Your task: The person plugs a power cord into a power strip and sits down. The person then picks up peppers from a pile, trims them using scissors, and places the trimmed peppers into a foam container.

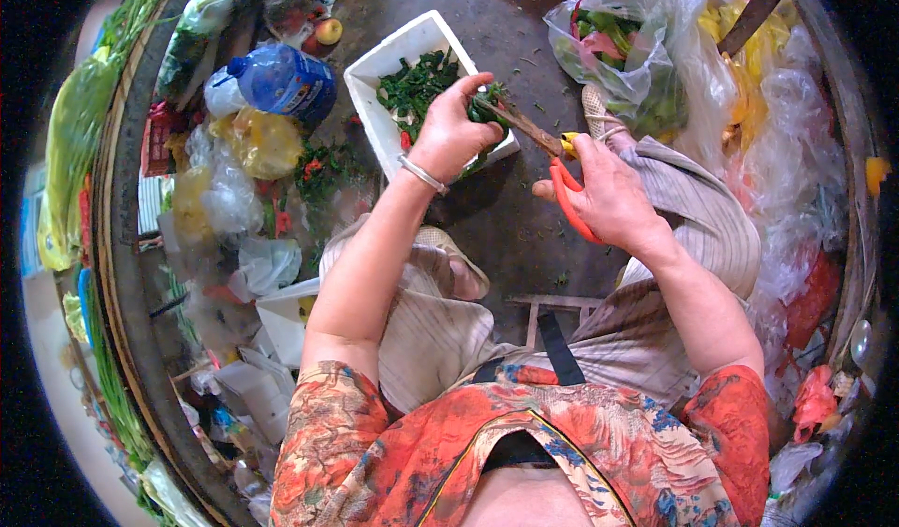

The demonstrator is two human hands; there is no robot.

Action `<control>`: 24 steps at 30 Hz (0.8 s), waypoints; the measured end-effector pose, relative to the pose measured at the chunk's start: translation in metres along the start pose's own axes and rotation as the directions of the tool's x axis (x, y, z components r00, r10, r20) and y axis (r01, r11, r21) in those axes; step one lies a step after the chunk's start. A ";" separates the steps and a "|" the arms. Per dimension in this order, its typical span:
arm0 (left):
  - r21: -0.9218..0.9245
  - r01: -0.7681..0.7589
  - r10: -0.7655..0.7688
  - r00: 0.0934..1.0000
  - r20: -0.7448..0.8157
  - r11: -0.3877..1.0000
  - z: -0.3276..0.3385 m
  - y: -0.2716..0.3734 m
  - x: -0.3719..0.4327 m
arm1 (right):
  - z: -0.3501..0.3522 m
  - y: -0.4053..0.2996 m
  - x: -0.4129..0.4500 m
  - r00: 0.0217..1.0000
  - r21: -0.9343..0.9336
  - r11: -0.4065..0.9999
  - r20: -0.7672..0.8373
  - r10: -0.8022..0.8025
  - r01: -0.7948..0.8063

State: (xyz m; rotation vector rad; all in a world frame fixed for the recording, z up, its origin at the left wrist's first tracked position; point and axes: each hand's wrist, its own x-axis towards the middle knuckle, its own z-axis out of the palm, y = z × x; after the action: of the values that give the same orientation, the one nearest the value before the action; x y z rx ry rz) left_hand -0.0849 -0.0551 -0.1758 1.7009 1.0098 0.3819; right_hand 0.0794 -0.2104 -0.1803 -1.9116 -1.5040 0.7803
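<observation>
Over the near right side of a white foam box [365, 116], my left hand [460, 123] holds a dark green leafy vegetable [483, 109] between thumb and fingers. Scissors with orange-red handles [572, 204] are in my right hand [611, 190], their brownish blades pointing up-left and reaching the greens. Whether the blades are apart is unclear. A small yellow piece [569, 144] shows at the scissors' pivot by my right fingers. Inside the box lie cut dark green leaves [421, 85] with a small red item [405, 141] among them.
A big blue plastic bottle [288, 81] and yellow and clear plastic bags [263, 144] lie left of the box. An open clear bag of green vegetables [611, 35] stands at upper right, beside more heaped bags [793, 155]. Leaf scraps and an apple [328, 31] lie on the floor.
</observation>
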 end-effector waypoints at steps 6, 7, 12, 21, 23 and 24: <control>0.085 0.011 -0.017 0.998 0.063 0.996 0.016 0.001 -0.005 | -0.001 -0.003 0.002 0.995 -0.021 0.997 0.069 0.078 -0.076; 0.085 0.011 -0.017 0.998 0.063 0.996 0.015 0.001 -0.004 | -0.001 -0.004 0.002 0.981 -0.031 0.989 0.125 0.147 -0.144; 0.081 -0.063 0.062 0.998 0.024 0.995 0.010 -0.003 -0.003 | -0.002 -0.007 0.000 0.969 0.050 0.982 0.178 0.170 -0.181; -0.068 -0.098 0.102 0.994 0.050 0.993 -0.004 0.022 -0.006 | -0.003 0.008 0.003 0.959 0.151 0.958 0.182 0.217 -0.245; -0.021 -0.177 0.178 0.981 0.082 0.984 -0.010 0.017 -0.004 | -0.004 0.007 0.001 0.958 0.104 0.966 0.194 0.212 -0.236; -0.022 -0.176 0.177 0.981 0.083 0.984 -0.013 0.017 -0.003 | -0.006 0.006 -0.002 0.973 0.056 0.981 0.148 0.175 -0.185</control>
State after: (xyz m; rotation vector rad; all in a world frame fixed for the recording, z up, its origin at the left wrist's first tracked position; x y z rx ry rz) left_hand -0.0884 -0.0509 -0.1549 1.7847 0.7952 0.4271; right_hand 0.0869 -0.2142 -0.1808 -1.9953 -1.3784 1.0565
